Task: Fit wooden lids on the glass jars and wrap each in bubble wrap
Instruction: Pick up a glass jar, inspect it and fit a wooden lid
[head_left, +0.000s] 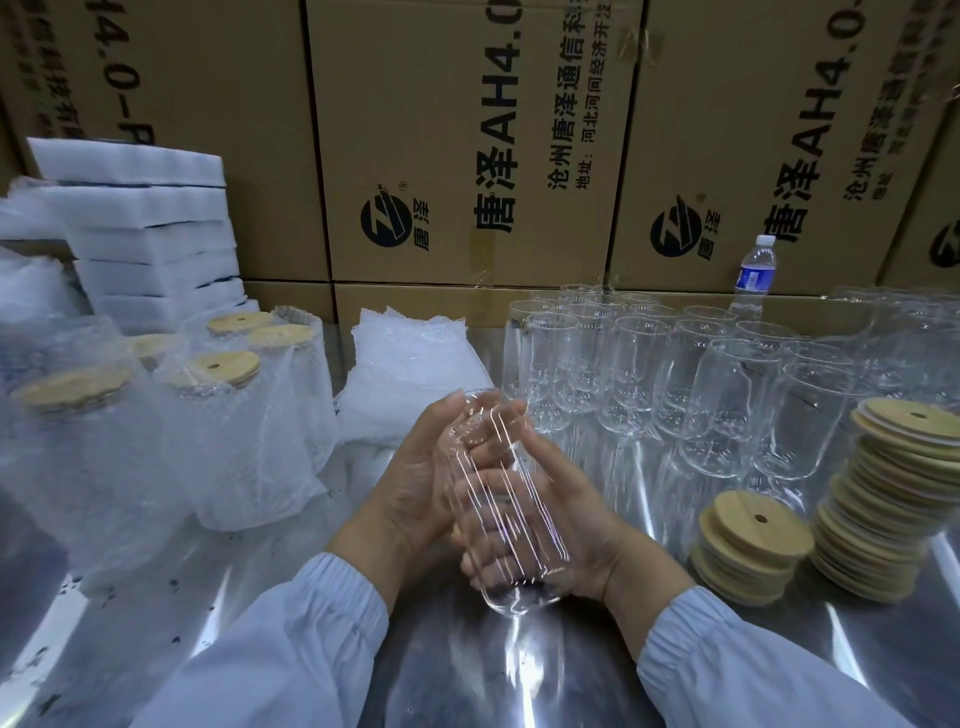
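Note:
I hold a clear glass jar (511, 519) tilted between both hands above the steel table (457, 670), with no lid on it. My left hand (415, 483) cups its left side, fingers curled around the glass. My right hand (576, 525) grips the right side and lower part. Several bare glass jars (691, 379) stand at the right. Two stacks of wooden lids (753, 545) with straw holes sit at the far right. A pile of bubble wrap sheets (405, 374) lies behind my hands.
Several wrapped jars with wooden lids (228, 405) stand at the left. White foam sheets (150, 234) are stacked at the back left. Cardboard boxes (467, 145) form a wall behind the table. A water bottle (753, 275) stands at the back right.

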